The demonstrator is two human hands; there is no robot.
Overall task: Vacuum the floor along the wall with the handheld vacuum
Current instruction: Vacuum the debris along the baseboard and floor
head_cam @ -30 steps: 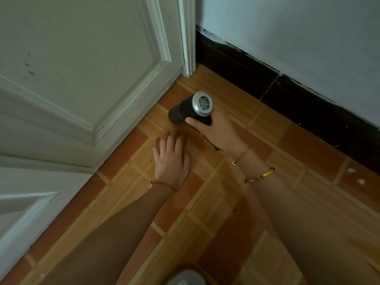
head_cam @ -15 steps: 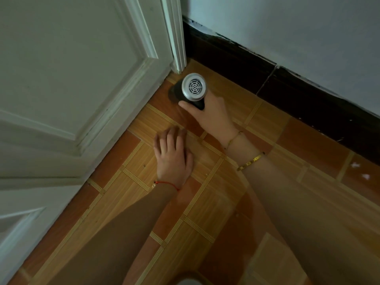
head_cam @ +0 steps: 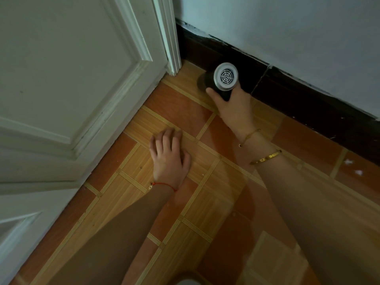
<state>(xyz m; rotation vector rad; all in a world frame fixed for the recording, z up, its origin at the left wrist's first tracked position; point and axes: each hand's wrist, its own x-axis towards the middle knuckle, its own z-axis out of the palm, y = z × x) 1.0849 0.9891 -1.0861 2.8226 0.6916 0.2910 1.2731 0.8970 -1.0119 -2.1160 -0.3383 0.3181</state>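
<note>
My right hand (head_cam: 234, 106) grips the black handheld vacuum (head_cam: 221, 80), whose silver grilled rear end faces the camera. Its front end points down and left at the orange tiled floor (head_cam: 174, 103), close to the black baseboard (head_cam: 298, 93) under the pale wall (head_cam: 287, 27). The nozzle tip is hidden behind the vacuum's body. My left hand (head_cam: 168, 157) lies flat on the floor with its fingers spread, palm down, below and to the left of the vacuum.
A white panelled door (head_cam: 72, 68) fills the left side, and its frame (head_cam: 170, 38) meets the baseboard at the corner. Small white scraps (head_cam: 353, 166) lie on a tile at the right. A pale object (head_cam: 188, 281) shows at the bottom edge.
My right hand has carried the vacuum from beside the door's bottom edge to the corner and on along the baseboard to the right. My left hand has stayed flat on the floor.
</note>
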